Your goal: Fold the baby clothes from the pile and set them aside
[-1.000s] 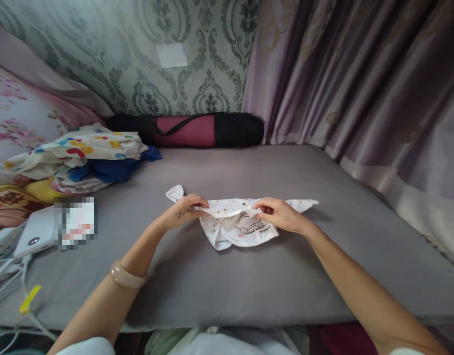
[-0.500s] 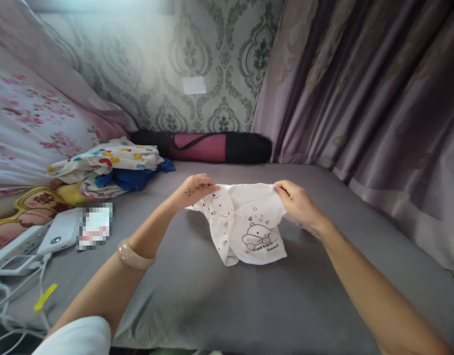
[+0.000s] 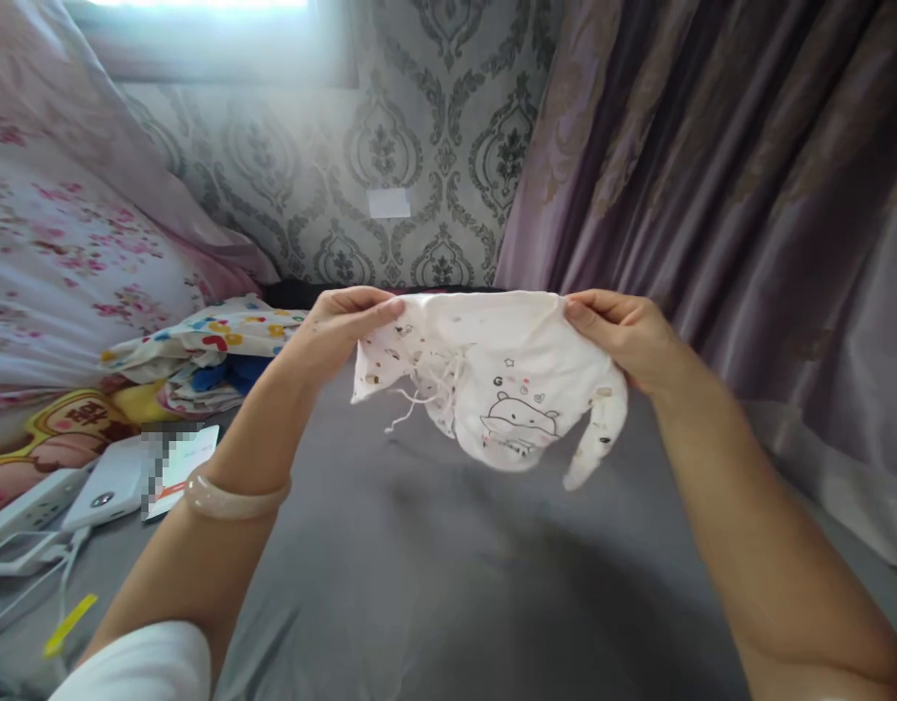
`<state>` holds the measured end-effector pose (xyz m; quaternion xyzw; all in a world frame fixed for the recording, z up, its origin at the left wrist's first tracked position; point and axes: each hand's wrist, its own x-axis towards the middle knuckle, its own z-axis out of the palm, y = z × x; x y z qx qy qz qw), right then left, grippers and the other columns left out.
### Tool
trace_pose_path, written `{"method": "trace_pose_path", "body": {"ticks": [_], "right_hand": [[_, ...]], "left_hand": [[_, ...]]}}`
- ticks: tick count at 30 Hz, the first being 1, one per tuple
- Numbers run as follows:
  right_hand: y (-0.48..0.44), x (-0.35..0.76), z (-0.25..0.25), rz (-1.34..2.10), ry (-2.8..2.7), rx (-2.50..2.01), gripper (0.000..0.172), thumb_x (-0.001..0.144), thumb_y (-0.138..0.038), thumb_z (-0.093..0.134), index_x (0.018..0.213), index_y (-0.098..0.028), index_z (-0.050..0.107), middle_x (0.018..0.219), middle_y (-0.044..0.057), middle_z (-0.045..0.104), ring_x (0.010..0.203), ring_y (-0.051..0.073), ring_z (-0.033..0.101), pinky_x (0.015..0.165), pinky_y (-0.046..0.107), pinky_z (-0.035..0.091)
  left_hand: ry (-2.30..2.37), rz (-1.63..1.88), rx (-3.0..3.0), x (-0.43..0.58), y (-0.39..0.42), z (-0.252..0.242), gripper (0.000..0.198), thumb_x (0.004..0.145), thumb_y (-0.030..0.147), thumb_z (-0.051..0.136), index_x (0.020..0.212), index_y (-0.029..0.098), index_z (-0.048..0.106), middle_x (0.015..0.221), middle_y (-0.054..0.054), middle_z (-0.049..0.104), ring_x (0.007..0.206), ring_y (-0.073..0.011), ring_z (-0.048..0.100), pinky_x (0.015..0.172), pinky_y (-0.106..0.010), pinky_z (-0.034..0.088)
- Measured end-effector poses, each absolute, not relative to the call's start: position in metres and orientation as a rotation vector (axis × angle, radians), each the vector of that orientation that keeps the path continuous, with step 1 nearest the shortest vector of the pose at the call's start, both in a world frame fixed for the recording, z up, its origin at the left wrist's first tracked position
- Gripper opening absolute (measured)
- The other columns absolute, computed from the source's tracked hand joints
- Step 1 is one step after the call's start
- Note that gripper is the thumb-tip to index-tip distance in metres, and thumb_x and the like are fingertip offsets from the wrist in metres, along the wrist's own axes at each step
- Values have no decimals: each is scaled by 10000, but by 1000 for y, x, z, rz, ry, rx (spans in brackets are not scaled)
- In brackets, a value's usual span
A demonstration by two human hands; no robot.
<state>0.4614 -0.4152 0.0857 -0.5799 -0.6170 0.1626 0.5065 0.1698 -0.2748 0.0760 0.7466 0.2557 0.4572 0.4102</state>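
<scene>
Here's the little white shirt (image 3: 521, 341), hanging spread in mid-air above the grey sheet (image 3: 492, 594), animal print (image 3: 517, 419) facing the wearer of the camera, thin ties (image 3: 408, 404) dangling! The left hand (image 3: 353, 326) has its fingers clamped on one end of the shirt's top edge; the right hand's (image 3: 623, 331) fingers pinch the other. Left of the shirt, a bright printed cloth (image 3: 206, 331) lies over blue fabric (image 3: 240, 375). Beyond the shirt, patterned wallpaper (image 3: 448, 136); to its right, a purple curtain (image 3: 674, 175)!
</scene>
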Motion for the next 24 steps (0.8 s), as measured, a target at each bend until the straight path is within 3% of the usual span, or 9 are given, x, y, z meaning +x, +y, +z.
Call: {"method": "trace_pose_path", "body": {"ticks": [4,13,20,24], "right_hand": [[-408,469,85,439,-1525,-1475,363,739,-555,705,847,-208,711,726,34,665,627,166,603,484,267,468],[-419,467,77,724,-1524,-1470,351,700,-500,755,890,-209,706,822,33,696,667,150,626,518,248,495],[-437,472,93,810,-1633,-1468,356,652,-537,763,798,-215,725,745,18,683,648,163,619,513,259,488],[-432,473,91,647,-1693,-1512,356,667,-551,745,672,-198,693,607,-11,613,558,122,560,455,221,416]], "left_hand": [[713,882,1903,168,-272,76,383,651,493,761,817,149,733,670,-36,680,570,-129,589,496,-218,435],[751,937,1887,173,-270,67,371,687,475,734,846,139,726,705,-52,695,577,-127,593,494,-211,431],[564,872,1805,162,-269,75,320,679,463,741,786,162,719,680,-35,673,612,-148,616,561,-260,490],[680,938,1874,170,-270,71,325,637,442,780,773,151,725,629,-18,653,569,-134,587,516,-233,453]]}}
